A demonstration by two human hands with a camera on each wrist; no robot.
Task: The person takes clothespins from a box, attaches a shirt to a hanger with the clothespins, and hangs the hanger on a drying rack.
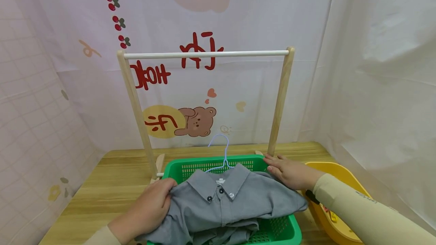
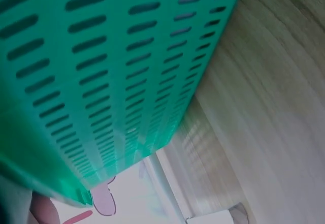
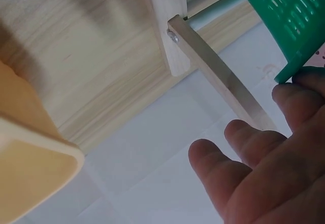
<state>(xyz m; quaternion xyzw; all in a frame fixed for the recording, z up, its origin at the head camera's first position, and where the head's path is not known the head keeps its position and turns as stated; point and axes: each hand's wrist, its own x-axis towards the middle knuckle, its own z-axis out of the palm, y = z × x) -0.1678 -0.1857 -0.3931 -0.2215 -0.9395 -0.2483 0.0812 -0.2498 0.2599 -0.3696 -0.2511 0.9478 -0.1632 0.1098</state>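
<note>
A grey collared shirt (image 1: 235, 196) with dark buttons lies spread over a green plastic basket (image 1: 293, 230), its lower part bunched inside. Out of its collar rises the hook of a pale lilac hanger (image 1: 225, 154). At the basket's left side my left hand (image 1: 148, 209) grips the shirt's shoulder, thumb over the cloth; a finger (image 2: 44, 209) shows beside the basket rim in the left wrist view. My right hand (image 1: 289, 171) lies with extended fingers across the basket's back right corner and the shirt's other shoulder. In the right wrist view, its fingers (image 3: 218, 168) are spread, one right at the green rim.
Behind the basket stands a wooden rack with a white crossbar (image 1: 204, 54). A yellow tub (image 1: 344, 171) sits to the right, under my right forearm, with small coloured items inside. Everything rests on a wood-grain table (image 1: 102, 184), with printed cloth hanging behind and at the sides.
</note>
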